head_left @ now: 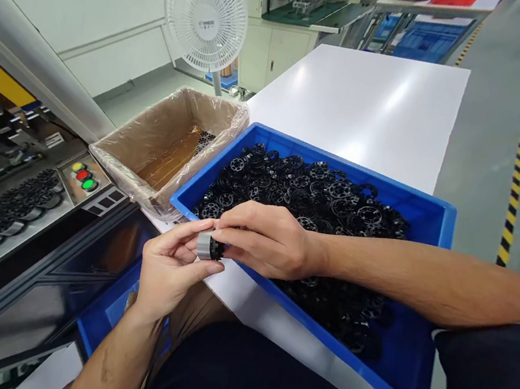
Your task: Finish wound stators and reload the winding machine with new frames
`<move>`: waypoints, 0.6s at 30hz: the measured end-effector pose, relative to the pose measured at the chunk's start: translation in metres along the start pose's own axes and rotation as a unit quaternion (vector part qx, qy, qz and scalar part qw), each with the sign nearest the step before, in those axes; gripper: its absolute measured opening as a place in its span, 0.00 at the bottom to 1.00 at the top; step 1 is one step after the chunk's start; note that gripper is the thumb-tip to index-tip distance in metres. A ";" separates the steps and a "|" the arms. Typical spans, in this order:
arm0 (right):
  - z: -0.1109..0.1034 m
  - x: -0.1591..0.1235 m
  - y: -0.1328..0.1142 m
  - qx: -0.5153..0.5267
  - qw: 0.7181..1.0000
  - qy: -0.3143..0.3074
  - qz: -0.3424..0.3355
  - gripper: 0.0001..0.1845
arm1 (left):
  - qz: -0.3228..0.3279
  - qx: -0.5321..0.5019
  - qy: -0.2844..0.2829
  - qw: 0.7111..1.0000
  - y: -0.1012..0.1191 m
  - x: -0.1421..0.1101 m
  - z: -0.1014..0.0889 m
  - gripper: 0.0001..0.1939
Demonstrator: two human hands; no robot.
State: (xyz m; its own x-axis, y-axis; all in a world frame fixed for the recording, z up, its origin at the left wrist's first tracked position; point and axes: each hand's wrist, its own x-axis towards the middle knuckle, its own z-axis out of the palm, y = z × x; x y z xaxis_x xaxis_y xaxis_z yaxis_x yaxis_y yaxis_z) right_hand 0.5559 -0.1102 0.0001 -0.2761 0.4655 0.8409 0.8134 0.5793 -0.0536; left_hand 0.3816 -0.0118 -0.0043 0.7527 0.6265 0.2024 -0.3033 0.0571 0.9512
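Between the fingertips of my left hand (170, 266) is a silver metal cylinder (203, 245), held on its side. A black toothed plastic part (217, 250) sits against the cylinder's right end; how deep it goes inside is hidden. My right hand (272, 239) closes its fingers on that black end, reaching over the near edge of a blue bin (435, 232). Many loose black ring-shaped parts (310, 186) with spoked faces are heaped in the bin.
Left of the bin stands a plastic-lined cardboard box (143, 136). A machine bed at far left carries rows of black-and-silver parts (0, 212), beside yellow, red and green buttons (83, 175). A white fan (207, 15) stands behind; a white table (378, 101) extends beyond the bin.
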 end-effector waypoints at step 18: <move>-0.004 -0.024 0.075 -0.081 0.851 -0.385 0.348 0.12 | -0.063 0.077 0.050 0.994 -0.011 -0.006 -0.045 0.17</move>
State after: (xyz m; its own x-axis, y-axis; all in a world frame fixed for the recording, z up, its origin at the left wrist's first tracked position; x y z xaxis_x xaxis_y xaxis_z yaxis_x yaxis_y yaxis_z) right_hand 0.6258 -0.0803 -0.0215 0.0982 0.9947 0.0309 0.9598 -0.0865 -0.2671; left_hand 0.3545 0.0190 -0.0269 0.7149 0.6965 0.0617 -0.1107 0.0257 0.9935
